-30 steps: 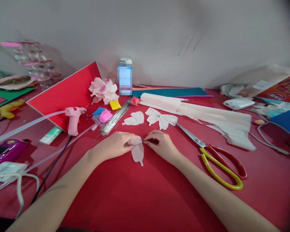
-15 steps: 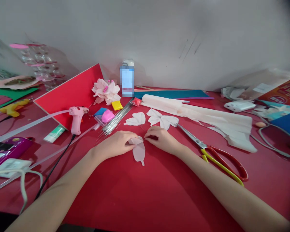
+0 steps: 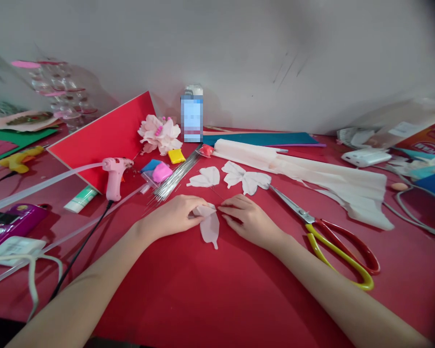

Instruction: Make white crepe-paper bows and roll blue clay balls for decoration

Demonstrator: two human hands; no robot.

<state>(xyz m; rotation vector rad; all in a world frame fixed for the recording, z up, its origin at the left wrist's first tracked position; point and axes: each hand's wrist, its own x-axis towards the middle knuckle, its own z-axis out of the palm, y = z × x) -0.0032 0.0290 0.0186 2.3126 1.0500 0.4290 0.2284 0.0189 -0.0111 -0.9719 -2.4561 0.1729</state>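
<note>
My left hand point(image 3: 179, 214) is closed, pinching a white crepe-paper petal point(image 3: 209, 229) between thumb and fingers. The petal's narrow stem end hangs toward me, and its upper part is partly hidden by the fingers. Just right of it, my right hand point(image 3: 248, 220) has its fingertips close to the petal's edge, thumb and fingers apart. A thin wire seems to run near those fingertips. Beyond the hands lie more cut white petals point(image 3: 204, 177) and another petal group point(image 3: 246, 178). Scissors point(image 3: 308, 217) with red and yellow handles rest to the right, blades toward the petals.
A bundle of metal wires point(image 3: 176, 178), clay packets point(image 3: 162, 172) and a pink glue gun point(image 3: 115, 176) lie left of centre. Behind are a paper flower point(image 3: 159, 134) and an upright phone point(image 3: 192, 118). White crepe paper point(image 3: 333, 186) stretches along the right; cords cross both sides.
My right fingers have parted, the thumb moving away from the index finger. My left hand keeps the petal in nearly the same place. The view has shifted slightly.
</note>
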